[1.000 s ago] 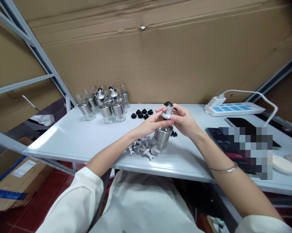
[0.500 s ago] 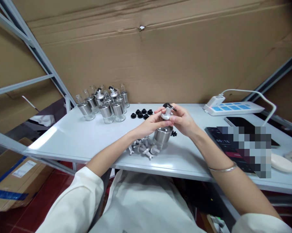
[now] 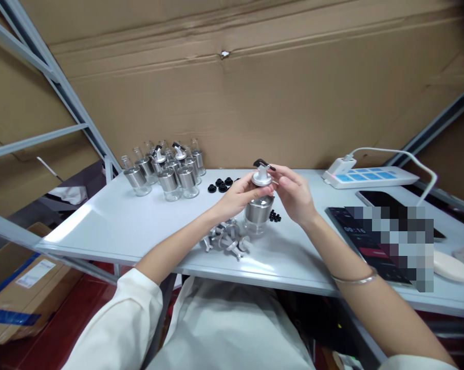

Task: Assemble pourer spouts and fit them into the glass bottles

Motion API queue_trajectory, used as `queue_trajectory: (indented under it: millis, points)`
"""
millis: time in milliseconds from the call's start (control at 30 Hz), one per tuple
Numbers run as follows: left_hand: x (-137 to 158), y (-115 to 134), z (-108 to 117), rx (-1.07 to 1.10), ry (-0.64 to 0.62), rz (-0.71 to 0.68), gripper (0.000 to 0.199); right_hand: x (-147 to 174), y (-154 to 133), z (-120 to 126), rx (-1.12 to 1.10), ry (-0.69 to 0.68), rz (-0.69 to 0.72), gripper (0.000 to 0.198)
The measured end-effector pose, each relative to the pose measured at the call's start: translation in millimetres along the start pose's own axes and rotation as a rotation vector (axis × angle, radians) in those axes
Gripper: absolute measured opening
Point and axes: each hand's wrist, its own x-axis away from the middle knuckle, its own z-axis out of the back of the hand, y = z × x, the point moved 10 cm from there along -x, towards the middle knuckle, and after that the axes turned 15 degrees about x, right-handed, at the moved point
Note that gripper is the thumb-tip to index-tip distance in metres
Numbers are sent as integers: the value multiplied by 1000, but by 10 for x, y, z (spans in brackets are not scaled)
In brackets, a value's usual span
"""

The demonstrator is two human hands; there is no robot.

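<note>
An oil bottle (image 3: 258, 210) of clear glass with a metal sleeve stands upright near the table's front. A silver pourer cap (image 3: 262, 178) with a black flip lid sits on its top. My left hand (image 3: 237, 194) is closed around the neck, just below the cap, hiding the neck. Beside the cap on its right, my right hand (image 3: 295, 195) has its fingers apart and holds nothing that I can see; its fingertips come close to the lid. Several loose silver pourer pieces (image 3: 227, 239) lie in a pile left of the bottle. Tiny black parts (image 3: 275, 216) lie at its right.
Several similar bottles (image 3: 168, 182) stand at the back left, two with pourer caps. Black stoppers (image 3: 222, 185) lie behind my left hand. To the right are a power strip (image 3: 370, 174) with a white cable and two phones (image 3: 347, 231). A cardboard wall (image 3: 224, 113) closes the back.
My right hand has loosened from the cap and moved slightly right and down, its fingers spreading. My left hand stays on the bottle neck. The view has tilted slightly.
</note>
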Motion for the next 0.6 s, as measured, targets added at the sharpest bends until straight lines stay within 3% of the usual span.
queue_trajectory:
  millis: [133,233,400,500,600]
  points:
    - [64,458,37,-112,50,-171,41,-2,-70,83,-17,64,32,37]
    - [242,899,250,-254,157,-346,39,7,-82,77,11,57,51,31]
    - [740,1466,969,-487,474,-511,40,33,-90,-21,57,13,91,26]
    - [1084,1647,1471,-625,702,-553,45,52,-95,-80,127,-10,85,28]
    - [1319,1720,1858,-787,841,-574,46,65,-104,-111,182,-21,68,30]
